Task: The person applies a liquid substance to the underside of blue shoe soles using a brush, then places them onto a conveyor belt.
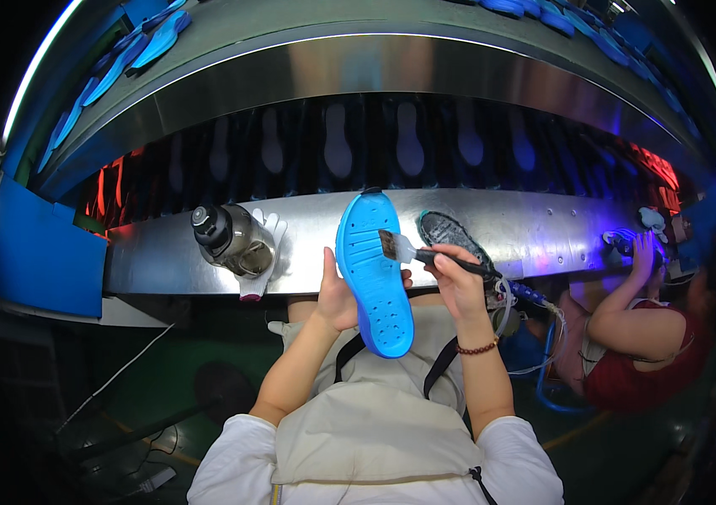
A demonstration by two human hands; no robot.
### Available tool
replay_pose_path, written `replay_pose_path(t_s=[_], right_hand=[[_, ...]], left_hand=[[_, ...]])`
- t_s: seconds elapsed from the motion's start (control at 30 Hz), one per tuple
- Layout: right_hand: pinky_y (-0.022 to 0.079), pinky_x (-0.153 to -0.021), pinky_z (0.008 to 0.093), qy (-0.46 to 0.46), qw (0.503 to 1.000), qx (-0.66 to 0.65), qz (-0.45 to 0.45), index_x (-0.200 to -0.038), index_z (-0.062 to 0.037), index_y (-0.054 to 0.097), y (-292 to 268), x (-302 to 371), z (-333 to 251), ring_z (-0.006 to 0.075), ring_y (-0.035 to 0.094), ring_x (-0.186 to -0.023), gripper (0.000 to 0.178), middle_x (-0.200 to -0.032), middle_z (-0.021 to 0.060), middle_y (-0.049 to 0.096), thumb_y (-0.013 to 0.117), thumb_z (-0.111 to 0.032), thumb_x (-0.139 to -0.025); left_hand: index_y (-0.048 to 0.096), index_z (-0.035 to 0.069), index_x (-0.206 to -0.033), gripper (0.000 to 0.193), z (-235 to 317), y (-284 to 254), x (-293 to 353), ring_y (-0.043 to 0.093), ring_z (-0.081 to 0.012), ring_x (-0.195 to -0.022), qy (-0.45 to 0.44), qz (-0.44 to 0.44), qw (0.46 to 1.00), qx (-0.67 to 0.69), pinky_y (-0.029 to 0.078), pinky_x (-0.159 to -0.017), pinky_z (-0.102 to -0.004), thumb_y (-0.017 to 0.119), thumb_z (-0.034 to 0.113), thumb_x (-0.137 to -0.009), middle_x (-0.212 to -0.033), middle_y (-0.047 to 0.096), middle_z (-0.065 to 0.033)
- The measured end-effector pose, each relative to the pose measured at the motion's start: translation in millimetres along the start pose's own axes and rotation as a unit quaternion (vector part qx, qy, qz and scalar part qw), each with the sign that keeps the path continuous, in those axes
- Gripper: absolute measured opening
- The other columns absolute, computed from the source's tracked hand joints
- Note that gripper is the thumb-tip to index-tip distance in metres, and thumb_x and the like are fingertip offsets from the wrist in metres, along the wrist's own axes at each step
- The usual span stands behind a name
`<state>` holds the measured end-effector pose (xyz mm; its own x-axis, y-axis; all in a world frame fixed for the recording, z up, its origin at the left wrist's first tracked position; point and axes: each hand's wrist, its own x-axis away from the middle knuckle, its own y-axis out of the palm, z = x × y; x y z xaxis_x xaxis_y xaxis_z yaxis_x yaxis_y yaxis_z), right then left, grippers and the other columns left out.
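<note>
My left hand (337,295) grips a bright blue shoe sole (386,307) by its left side, with fingertips showing past its right edge. The sole is held upright on its length, its grooved and dimpled face toward me, over the front edge of the metal ledge. In my right hand (461,289) is a flat brush (403,250) with a black handle, and its brown bristles touch the sole's grooved upper part. Behind that hand, a dark shoe-shaped piece (444,231) lies on the ledge, partly hidden by the hand and brush handle.
On the metal ledge (311,223), a dark drink bottle (248,252) stands by a white glove (275,227). Thin clear tubing (505,305) hangs near my right wrist. At right sits a person in red (644,362). Blue soles (162,40) lie on the upper belt (332,18).
</note>
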<state>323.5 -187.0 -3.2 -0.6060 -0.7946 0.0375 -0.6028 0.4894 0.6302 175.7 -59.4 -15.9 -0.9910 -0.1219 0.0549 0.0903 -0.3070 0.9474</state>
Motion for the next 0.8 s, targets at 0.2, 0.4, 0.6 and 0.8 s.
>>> replay_pose_path(t_s=[0.2, 0.4, 0.6, 0.8], right_hand=[[0.049, -0.076, 0.0273, 0.002, 0.999, 0.020, 0.025, -0.097, 0.0026, 0.057, 14.6, -21.9, -0.3, 0.0169, 0.060, -0.083, 0.018, -0.094, 0.0134, 0.062, 0.057, -0.003, -0.080], [0.045, -0.065, 0.0198, -0.056, 0.962, 0.268, 0.015, -0.093, 0.0025, 0.063, 50.3, -21.2, -6.6, 0.0086, 0.057, -0.073, 0.018, -0.083, 0.0079, 0.064, 0.063, -0.005, -0.076], [0.048, -0.074, 0.0282, -0.210, 0.857, 0.462, -0.088, -0.090, 0.0016, 0.063, 67.8, 0.6, 4.5, 0.0214, 0.063, -0.082, 0.019, -0.088, 0.0149, 0.064, 0.064, -0.003, -0.071], [0.049, -0.074, 0.0282, -0.092, 0.817, 0.504, -0.264, -0.085, 0.0010, 0.064, 56.0, 34.5, -18.4, 0.0225, 0.064, -0.080, 0.018, -0.085, 0.0145, 0.065, 0.066, -0.004, -0.069]], left_hand=[[0.032, 0.003, -0.130, 0.097, -11.4, 5.7, -0.4, 0.051, -0.0366, -0.104, 0.015, 0.005, 0.999, 0.032, 0.037, -0.093, -0.0497, 0.013, 0.079, -0.072, -0.117, 0.046, -0.0258], [0.033, 0.006, -0.130, 0.085, -24.1, 3.4, -5.6, 0.046, -0.0292, -0.112, 0.065, 0.062, 0.996, -0.016, 0.035, -0.096, -0.0441, 0.013, 0.071, -0.079, -0.122, 0.045, -0.0165], [0.036, 0.009, -0.127, 0.074, -24.7, -14.8, -9.6, 0.043, -0.0230, -0.114, 0.173, 0.214, 0.953, -0.130, 0.033, -0.098, -0.0389, 0.013, 0.065, -0.084, -0.124, 0.043, -0.0084], [0.043, 0.002, -0.118, 0.088, 17.0, 1.3, 12.7, 0.055, -0.0305, -0.095, 0.132, 0.199, 0.963, -0.122, 0.044, -0.083, -0.0439, 0.009, 0.072, -0.077, -0.100, 0.056, -0.0197]])
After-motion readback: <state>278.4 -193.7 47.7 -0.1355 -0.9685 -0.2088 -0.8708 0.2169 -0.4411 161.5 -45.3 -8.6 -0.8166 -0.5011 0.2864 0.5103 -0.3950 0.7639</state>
